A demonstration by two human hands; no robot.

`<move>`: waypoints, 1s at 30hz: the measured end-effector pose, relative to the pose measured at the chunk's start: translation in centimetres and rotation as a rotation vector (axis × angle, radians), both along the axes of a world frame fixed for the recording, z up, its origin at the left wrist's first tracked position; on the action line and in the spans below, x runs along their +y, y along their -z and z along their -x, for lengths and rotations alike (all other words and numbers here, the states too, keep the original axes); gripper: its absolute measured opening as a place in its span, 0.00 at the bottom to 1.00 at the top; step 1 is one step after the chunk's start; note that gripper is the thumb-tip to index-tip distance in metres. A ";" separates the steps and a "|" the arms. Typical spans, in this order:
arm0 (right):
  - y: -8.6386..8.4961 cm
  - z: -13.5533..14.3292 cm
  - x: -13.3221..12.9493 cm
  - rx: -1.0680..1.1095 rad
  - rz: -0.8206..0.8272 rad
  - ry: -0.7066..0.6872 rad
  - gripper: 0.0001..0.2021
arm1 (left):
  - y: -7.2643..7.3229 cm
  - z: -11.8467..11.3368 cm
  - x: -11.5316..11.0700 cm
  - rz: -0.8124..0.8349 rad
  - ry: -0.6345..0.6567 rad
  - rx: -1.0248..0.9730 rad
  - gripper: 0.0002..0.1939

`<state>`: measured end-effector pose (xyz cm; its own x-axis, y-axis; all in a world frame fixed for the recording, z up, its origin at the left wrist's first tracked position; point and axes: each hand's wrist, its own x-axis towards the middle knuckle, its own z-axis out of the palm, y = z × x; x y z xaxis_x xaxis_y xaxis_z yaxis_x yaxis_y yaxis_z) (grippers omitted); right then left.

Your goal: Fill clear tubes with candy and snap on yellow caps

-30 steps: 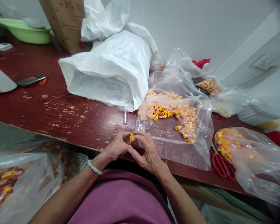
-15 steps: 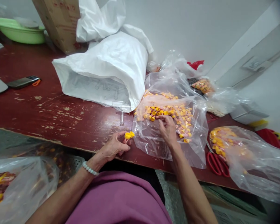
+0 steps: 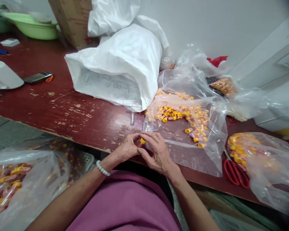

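In front of my body, my left hand (image 3: 128, 148) is closed around a small yellow-capped tube (image 3: 141, 142) with dark red print. My right hand (image 3: 157, 152) meets it there, thumb and fingers curved about the yellow end; the fingers hide part of the tube. Just beyond the hands, a clear plastic tube (image 3: 132, 118) lies on the table. More clear tubes show inside the mouth of a white sack (image 3: 125, 57). To the right, an open clear plastic bag (image 3: 195, 157) holds many small yellow-ended pieces (image 3: 172, 114) with red-and-white print.
Red-handled scissors (image 3: 236, 173) lie right of the open bag, beside another bag of yellow pieces (image 3: 245, 147). A phone (image 3: 38, 78) and a white container (image 3: 4, 75) are on the red table (image 3: 50, 109) at left. A filled bag (image 3: 45, 179) stands below the front edge.
My right hand has left the yellow pieces in the open bag and come to my left hand. Two yellow ends showed in my left hand before; one shows now. The view has turned slightly left.
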<state>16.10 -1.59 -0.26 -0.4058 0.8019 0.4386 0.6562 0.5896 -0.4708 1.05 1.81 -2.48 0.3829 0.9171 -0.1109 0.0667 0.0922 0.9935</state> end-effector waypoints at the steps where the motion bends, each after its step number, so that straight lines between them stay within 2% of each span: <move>1: 0.5 0.1 -0.2 0.012 -0.008 0.012 0.22 | -0.1 -0.1 0.0 0.032 -0.006 -0.022 0.21; 5: 1.8 0.8 -0.8 0.040 -0.033 0.092 0.23 | -0.9 -0.2 -0.1 0.176 -0.025 -0.137 0.21; 10: 1.3 0.6 -0.3 0.033 -0.011 0.033 0.25 | -1.1 0.3 0.4 0.317 0.000 -0.160 0.18; 12: 1.2 -0.9 1.1 0.082 -0.006 0.071 0.24 | -0.7 0.7 0.8 0.309 0.031 -0.173 0.15; 15: 1.8 -4.8 4.6 0.132 -0.047 0.357 0.20 | -0.1 1.2 1.2 0.281 0.080 -0.210 0.09; 18: 3.4 -9.0 8.4 -0.141 -0.071 0.607 0.21 | 0.2 1.7 1.3 0.298 0.107 -0.224 0.12; 20: 4.4 -11.0 10.2 -0.209 -0.058 0.634 0.21 | 0.3 1.8 1.3 0.307 0.122 -0.236 0.14; 23: 5.4 -12.4 11.2 -0.233 -0.040 0.621 0.17 | 0.3 2.0 1.2 0.313 0.154 -0.270 0.14; 30: 5.8 -14.1 12.4 -0.179 -0.013 0.667 0.16 | -0.3 2.1 1.0 0.345 0.150 -0.317 0.13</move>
<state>30.22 10.77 -6.04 0.1056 0.9003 0.4223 0.9476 0.0377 -0.3172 -1.01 2.83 -2.16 0.5723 0.7794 -0.2550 -0.1961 0.4320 0.8803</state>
